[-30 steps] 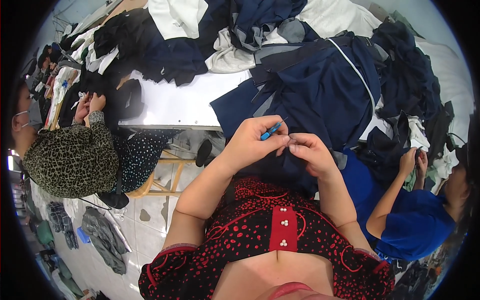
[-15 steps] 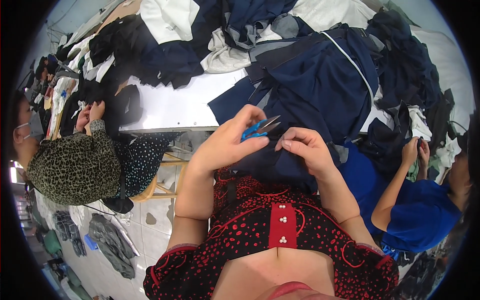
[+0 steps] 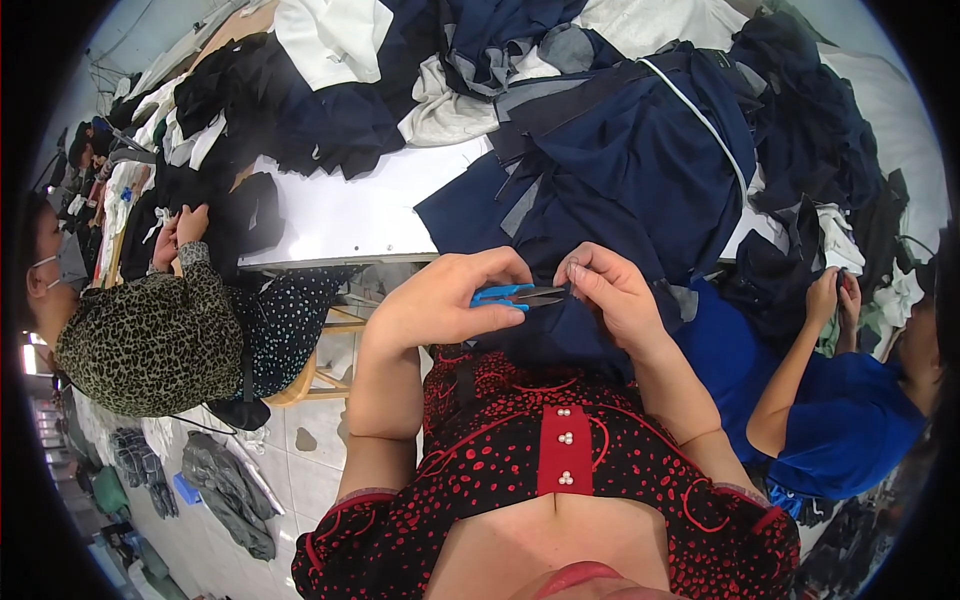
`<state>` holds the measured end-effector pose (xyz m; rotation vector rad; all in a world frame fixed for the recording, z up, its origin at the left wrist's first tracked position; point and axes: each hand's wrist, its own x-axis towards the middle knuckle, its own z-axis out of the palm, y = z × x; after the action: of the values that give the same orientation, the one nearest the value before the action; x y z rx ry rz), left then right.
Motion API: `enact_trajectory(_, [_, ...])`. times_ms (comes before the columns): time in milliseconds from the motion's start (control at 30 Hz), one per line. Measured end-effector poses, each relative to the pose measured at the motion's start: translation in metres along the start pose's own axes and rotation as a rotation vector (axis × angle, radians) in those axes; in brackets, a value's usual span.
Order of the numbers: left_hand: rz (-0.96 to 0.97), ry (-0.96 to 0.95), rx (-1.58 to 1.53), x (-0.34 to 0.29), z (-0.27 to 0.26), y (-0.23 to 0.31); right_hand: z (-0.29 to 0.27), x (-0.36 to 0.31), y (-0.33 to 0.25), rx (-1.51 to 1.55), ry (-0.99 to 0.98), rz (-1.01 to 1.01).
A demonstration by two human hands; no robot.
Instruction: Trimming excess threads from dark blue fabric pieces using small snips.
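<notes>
A garment worker's left hand (image 3: 440,300) closes around a pair of blue-handled thread snips (image 3: 518,295), the short dark blades pointing right toward the fingertips of the right hand (image 3: 610,295), which pinches a fold of navy blue fabric (image 3: 600,200) just beside the blade tips; whether the blades actually touch the cloth is hard to tell at this size. The navy fabric spills from a white worktable (image 3: 340,215) down over its near edge to the worker's lap, above a black top with red dots (image 3: 560,470) and a red placket set with small pale buttons. Heaped across the far side of the table lie more garments in navy, black, grey and white (image 3: 420,80). To the worker's left, a person in a leopard-print top (image 3: 150,335) sits on a wooden stool (image 3: 320,365) with both hands raised to dark cloth at the table edge. To the right, a second person in a bright blue shirt (image 3: 850,420) holds both hands together near a pile of dark fabric. On the tiled floor (image 3: 300,450) at lower left lie grey garments (image 3: 225,490), well apart from the table.
</notes>
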<state>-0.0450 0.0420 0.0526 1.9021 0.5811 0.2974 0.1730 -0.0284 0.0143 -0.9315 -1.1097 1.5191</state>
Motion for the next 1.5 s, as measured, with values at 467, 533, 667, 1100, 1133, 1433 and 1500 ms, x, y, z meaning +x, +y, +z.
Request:
enact_trajectory(467, [0.028,0.009,-0.160,0.007,0.009,-0.013,-0.001,0.002,0.005,-0.113,-0.038,-0.044])
enact_trajectory(533, [0.046,0.018,-0.178,0.008,0.012,-0.017,0.000,0.002,0.004,-0.126,-0.042,-0.044])
enact_trajectory(667, [-0.017,-0.015,-0.295,0.006,0.011,-0.015,0.006,0.001,-0.004,-0.096,-0.033,0.059])
enact_trajectory(1100, [-0.260,-0.050,-0.464,0.004,0.038,-0.081,-0.062,0.035,0.033,-0.675,0.284,-0.266])
enact_trajectory(1133, [-0.194,-0.017,-0.453,-0.002,0.037,-0.087,-0.066,0.032,0.031,-0.449,0.202,-0.087])
enact_trajectory(1433, [-0.197,0.388,-0.985,-0.033,0.034,-0.113,0.006,0.047,0.108,-1.182,-0.564,-0.272])
enact_trajectory(1500, [-0.200,0.427,-0.970,-0.038,0.030,-0.105,0.017,0.061,0.119,-1.172,-0.597,-0.233])
